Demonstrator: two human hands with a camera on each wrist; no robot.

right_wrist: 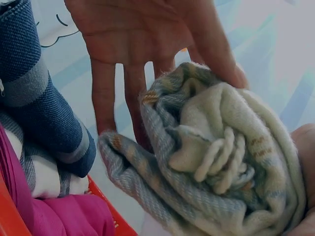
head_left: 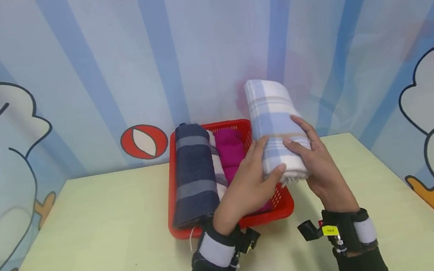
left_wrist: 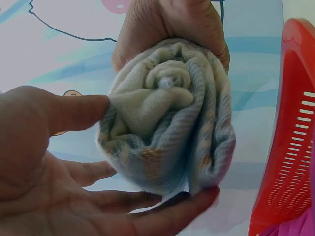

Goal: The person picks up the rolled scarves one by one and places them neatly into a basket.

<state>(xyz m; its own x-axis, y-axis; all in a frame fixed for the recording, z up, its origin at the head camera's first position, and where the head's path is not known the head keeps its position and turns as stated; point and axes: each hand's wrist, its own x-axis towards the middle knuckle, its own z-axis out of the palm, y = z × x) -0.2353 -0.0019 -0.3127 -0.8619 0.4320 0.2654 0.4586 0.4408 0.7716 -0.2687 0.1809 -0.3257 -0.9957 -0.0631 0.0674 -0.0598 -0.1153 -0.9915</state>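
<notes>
Both hands hold a rolled white and light-blue checked scarf [head_left: 270, 117] with a fringed end, tilted above the right side of a red basket [head_left: 271, 217]. My left hand [head_left: 245, 188] has its thumb and fingers on opposite sides of the near end, as the left wrist view shows. On the right side, my right hand [head_left: 323, 168] grips the roll, its thumb on top. In the left wrist view, the scarf's spiral end [left_wrist: 167, 118] faces the camera. Loose fringe cords [right_wrist: 224, 160] show in the right wrist view.
Inside the basket, a navy roll with grey stripes [head_left: 194, 164] lies along the left side. Beside it are a white and grey striped cloth [head_left: 219, 171] and magenta cloth [head_left: 230, 147]. A pale tabletop [head_left: 110, 231] bears the basket, and a printed backdrop [head_left: 211, 56] stands behind.
</notes>
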